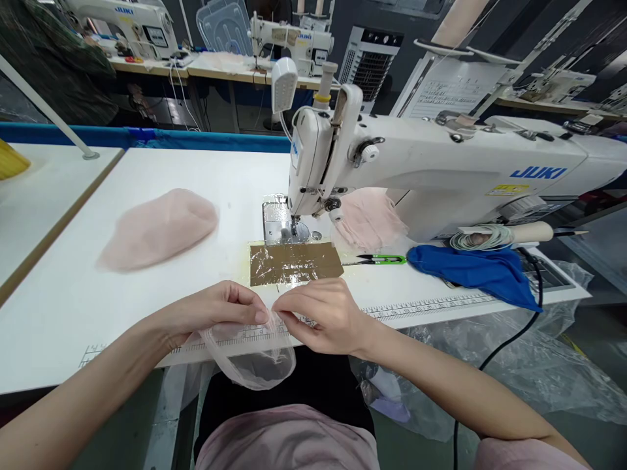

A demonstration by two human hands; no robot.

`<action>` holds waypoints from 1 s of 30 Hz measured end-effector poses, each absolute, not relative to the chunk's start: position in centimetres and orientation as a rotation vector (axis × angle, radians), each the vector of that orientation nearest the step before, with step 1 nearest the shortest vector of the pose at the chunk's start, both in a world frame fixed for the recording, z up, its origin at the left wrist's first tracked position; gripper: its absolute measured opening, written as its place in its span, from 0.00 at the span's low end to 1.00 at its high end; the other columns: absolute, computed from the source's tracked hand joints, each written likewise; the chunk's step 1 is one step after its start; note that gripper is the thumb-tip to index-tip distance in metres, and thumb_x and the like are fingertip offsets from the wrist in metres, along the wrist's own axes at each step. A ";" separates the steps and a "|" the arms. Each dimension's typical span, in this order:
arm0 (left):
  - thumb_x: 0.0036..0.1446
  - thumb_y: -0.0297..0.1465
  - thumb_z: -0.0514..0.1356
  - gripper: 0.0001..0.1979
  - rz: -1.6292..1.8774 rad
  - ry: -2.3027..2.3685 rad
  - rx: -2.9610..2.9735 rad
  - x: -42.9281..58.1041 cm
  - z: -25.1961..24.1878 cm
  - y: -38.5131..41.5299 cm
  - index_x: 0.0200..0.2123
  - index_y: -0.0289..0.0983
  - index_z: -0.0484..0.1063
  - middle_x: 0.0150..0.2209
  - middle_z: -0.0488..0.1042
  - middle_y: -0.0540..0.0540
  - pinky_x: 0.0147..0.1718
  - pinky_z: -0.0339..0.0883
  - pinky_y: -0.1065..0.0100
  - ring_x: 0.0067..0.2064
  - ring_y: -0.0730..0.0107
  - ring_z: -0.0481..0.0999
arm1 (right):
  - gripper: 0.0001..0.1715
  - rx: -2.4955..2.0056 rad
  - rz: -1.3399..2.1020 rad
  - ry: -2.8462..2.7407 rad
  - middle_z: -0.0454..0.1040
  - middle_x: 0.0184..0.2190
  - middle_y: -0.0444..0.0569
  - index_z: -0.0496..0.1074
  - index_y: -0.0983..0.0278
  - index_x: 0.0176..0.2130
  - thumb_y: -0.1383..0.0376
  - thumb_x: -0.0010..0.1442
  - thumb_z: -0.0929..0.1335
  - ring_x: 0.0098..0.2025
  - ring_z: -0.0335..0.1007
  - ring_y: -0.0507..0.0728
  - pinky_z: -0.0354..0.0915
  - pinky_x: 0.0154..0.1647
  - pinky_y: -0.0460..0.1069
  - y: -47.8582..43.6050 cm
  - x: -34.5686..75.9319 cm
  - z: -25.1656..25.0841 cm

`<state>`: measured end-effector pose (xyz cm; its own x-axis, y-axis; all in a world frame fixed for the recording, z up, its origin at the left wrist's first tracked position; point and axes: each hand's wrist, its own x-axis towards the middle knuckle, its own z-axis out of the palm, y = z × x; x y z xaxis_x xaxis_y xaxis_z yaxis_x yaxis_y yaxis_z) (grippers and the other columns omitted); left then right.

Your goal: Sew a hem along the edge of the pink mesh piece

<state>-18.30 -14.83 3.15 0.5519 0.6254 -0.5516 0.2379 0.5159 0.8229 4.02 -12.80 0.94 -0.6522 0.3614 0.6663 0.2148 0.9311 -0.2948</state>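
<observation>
A sheer, pale piece of fabric (249, 365) hangs in a loop over the table's front edge, pinched at its upper edge by both hands. My left hand (220, 307) grips it between thumb and fingers. Close beside it, fingertips almost meeting, my right hand (328, 313) pinches the same fabric. Just beyond them is a brown taped patch (296, 264) in front of the needle plate (279, 225) of a white sewing machine (441, 156). The presser foot stands over that plate, with no fabric visible beneath it.
Pink sheer fabric (161, 228) lies on the left; more pink fabric (369, 219) sits under the machine arm. Green thread snips (382, 259) and a blue cloth (477, 271) are on the right. A ruler strip (431, 307) runs along the front edge. A person's sleeve (49, 59) shows far left.
</observation>
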 end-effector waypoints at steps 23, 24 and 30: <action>0.48 0.34 0.68 0.04 0.278 1.112 1.106 -17.2 4.0 -15.8 0.24 0.41 0.79 0.24 0.74 0.54 0.33 0.63 0.74 0.28 0.78 0.65 | 0.08 -0.609 1.003 -2.171 0.78 0.26 0.44 0.77 0.66 0.33 0.74 0.54 0.67 0.28 0.72 0.49 0.66 0.31 0.42 -13.4 3.8 1.6; 0.48 0.35 0.68 0.04 0.273 1.108 1.111 -17.2 4.0 -15.8 0.25 0.41 0.79 0.25 0.74 0.54 0.34 0.63 0.74 0.28 0.77 0.66 | 0.08 -0.625 1.050 -2.158 0.77 0.26 0.44 0.77 0.66 0.33 0.74 0.54 0.67 0.28 0.72 0.49 0.66 0.31 0.42 -13.5 3.8 1.6; 0.46 0.38 0.69 0.08 0.246 1.105 1.159 -17.3 3.9 -15.7 0.26 0.40 0.80 0.24 0.72 0.52 0.31 0.63 0.72 0.26 0.76 0.63 | 0.07 -0.713 1.256 -2.112 0.77 0.25 0.42 0.77 0.65 0.32 0.73 0.54 0.68 0.26 0.71 0.48 0.67 0.31 0.41 -13.4 3.6 1.9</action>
<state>-17.25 -15.72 3.87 0.4875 0.6637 -0.5674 0.3601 0.4391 0.8231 3.63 -13.41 1.94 -0.6924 0.6923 0.2032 0.1522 0.4155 -0.8968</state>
